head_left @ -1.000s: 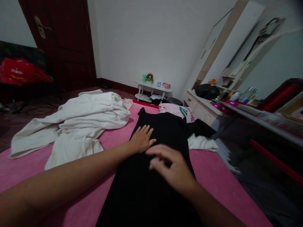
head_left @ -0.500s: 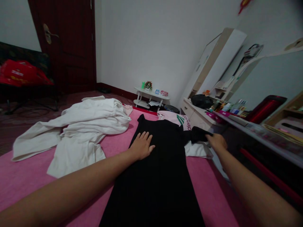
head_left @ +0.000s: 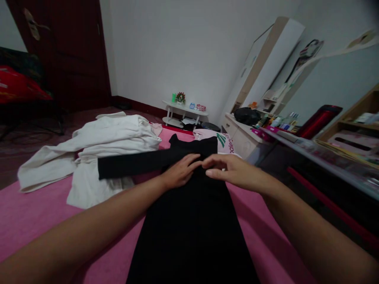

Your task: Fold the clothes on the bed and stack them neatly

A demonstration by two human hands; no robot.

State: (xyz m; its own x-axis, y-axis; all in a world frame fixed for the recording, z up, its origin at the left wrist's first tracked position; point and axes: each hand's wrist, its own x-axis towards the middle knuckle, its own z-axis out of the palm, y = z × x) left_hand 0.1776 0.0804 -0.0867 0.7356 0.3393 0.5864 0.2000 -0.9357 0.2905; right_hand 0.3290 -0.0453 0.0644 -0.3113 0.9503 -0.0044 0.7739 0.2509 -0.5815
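A long-sleeved black garment (head_left: 192, 228) is spread lengthwise on a pink bed cover (head_left: 245, 236). One of its sleeves (head_left: 133, 161) lies folded across the upper part and sticks out to the left, over white clothing (head_left: 115, 134). My left hand (head_left: 182, 171) rests on the garment near the fold, fingers stretched out. Close beside it, my right hand (head_left: 227, 169) is over the upper right side of the garment, fingers bent and thumb apart, with nothing in its grip. The fingertips of both hands nearly meet.
Beyond the neckline lies a pale pink printed cloth (head_left: 225, 142). At the right stands a dressing table with a glass top (head_left: 314, 152), carrying bottles and a red flask-like object (head_left: 321, 122). A small white table (head_left: 185, 107) stands by the far wall.
My right hand has brought the sleeve over from the right to the left and let it go. My left hand stays on the garment. The view has shifted slightly.
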